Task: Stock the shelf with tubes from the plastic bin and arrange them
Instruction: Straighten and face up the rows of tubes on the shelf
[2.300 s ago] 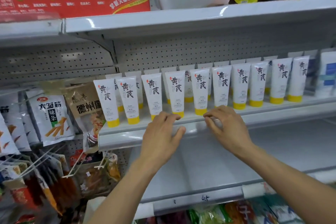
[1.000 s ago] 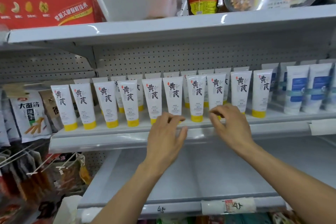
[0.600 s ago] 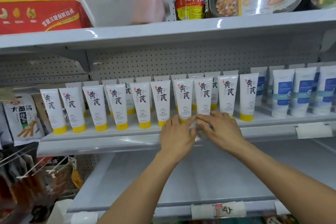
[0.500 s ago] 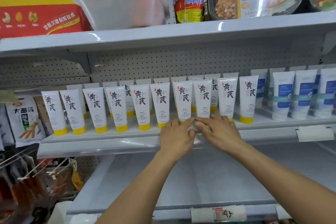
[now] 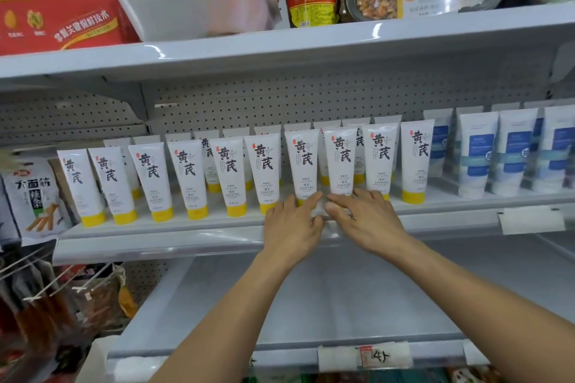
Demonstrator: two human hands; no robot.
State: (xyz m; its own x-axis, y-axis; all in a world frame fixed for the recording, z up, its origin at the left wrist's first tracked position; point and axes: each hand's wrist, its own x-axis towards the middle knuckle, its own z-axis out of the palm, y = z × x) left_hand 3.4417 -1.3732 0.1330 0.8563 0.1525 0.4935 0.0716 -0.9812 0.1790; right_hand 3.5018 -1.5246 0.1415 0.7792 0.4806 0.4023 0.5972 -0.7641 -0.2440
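Hands (image 5: 292,221) (image 5: 370,218) have met before the tubes (image 5: 303,162); blue-labelled tubes (image 5: 476,158) stand rightward.

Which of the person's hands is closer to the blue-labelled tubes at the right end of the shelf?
Right. The right hand rests at the front edge of the shelf, to the left of the blue-labelled tubes; the left hand lies beside it, even farther left.

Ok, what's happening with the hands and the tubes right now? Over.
Left hand, right hand open, side by side at shelf front. Yellow-capped tubes standing in rows. Nothing blocking.
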